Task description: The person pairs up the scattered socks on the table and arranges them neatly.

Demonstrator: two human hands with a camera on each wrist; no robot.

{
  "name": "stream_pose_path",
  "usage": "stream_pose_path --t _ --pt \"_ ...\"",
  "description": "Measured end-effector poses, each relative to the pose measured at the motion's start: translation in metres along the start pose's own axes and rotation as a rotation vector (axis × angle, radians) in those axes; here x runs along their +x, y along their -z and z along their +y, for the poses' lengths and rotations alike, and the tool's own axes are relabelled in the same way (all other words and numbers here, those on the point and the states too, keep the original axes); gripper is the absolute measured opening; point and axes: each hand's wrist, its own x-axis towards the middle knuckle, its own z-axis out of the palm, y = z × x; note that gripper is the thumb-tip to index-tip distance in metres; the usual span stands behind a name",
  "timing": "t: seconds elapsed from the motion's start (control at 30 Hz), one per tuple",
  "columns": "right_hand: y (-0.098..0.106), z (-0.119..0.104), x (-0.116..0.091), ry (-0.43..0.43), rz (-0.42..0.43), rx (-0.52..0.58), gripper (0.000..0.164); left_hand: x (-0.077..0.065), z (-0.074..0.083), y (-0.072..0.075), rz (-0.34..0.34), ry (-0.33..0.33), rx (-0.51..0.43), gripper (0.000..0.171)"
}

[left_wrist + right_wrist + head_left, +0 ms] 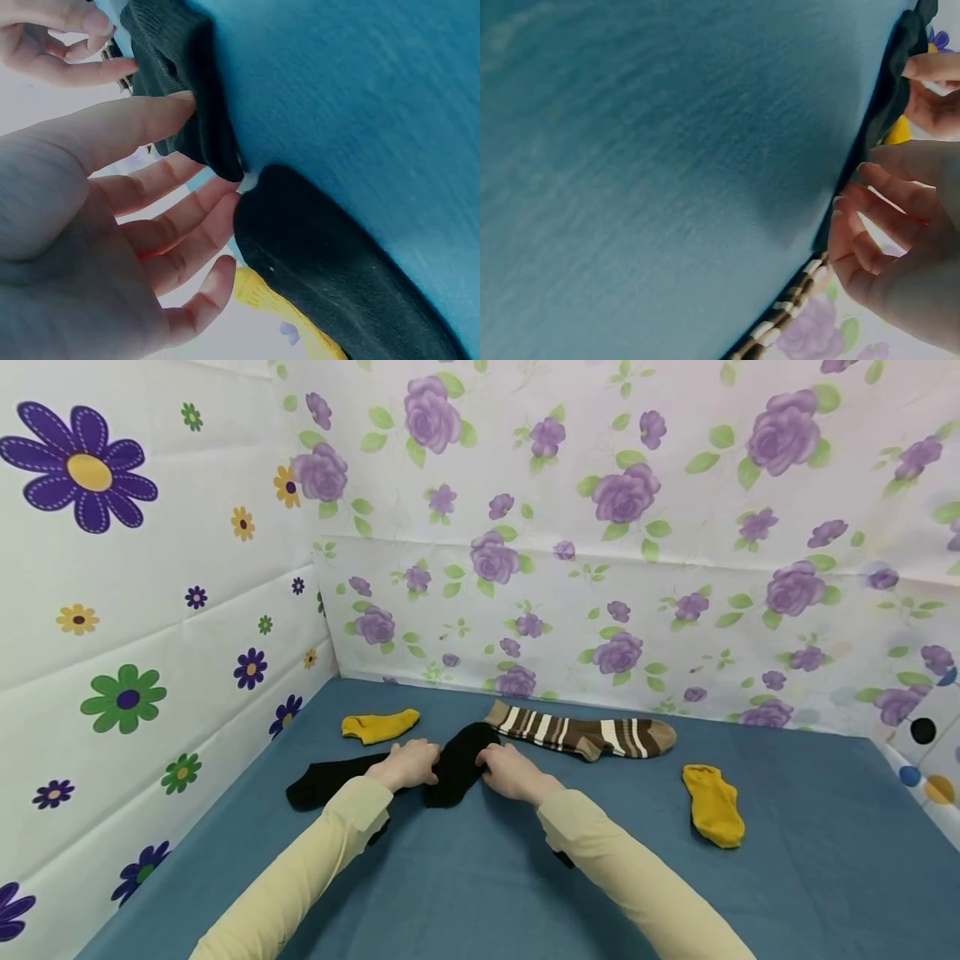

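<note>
Probably light and limp, the black sock [457, 768] lies toward the far edge of the table [465, 893]; the left hand [408, 764] pinches its border, a sound hold; the right hand [517, 772] meets it, pinching unclear.

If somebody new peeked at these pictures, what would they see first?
Probably the left hand and right hand, meeting at a black sock near the middle. Next, maybe the bright yellow sock at the back left and its lookalike on the right. The big purple-flowered wall behind everything is eye-catching too!
</note>
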Motion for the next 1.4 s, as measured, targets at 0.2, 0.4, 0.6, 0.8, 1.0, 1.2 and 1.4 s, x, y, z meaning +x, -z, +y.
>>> stream_pose_path --t 0.2,0.4,0.6,0.8,1.0,1.2,1.4 --pt "0.006 0.001 -0.007 -0.014 0.009 0.104 0.016 -0.002 0.002 0.002 -0.024 0.037 0.009 0.015" --pt "0.003 0.017 -0.004 -0.014 0.113 0.122 0.016 -0.001 0.004 0.002 -0.036 0.084 0.028 0.013" --pt "-0.003 0.024 -0.004 -0.003 0.061 0.043 0.026 0.001 0.005 0.001 -0.038 0.088 0.009 0.015" --pt "0.005 0.013 -0.012 -0.021 0.004 -0.011 0.021 0.002 0.005 0.002 -0.015 0.076 0.001 0.021" --pt "0.011 0.01 -0.02 -0.081 0.014 0.053 0.013 0.003 0.006 0.001 0.006 0.088 -0.079 0.055" --pt "0.013 0.024 -0.022 -0.111 0.176 0.17 0.012 0.002 0.005 0.001 0.033 0.123 -0.115 0.034" --pt "0.015 0.033 -0.018 -0.215 0.19 0.199 0.022 -0.001 0.004 0.0 0.051 0.121 -0.108 0.018"
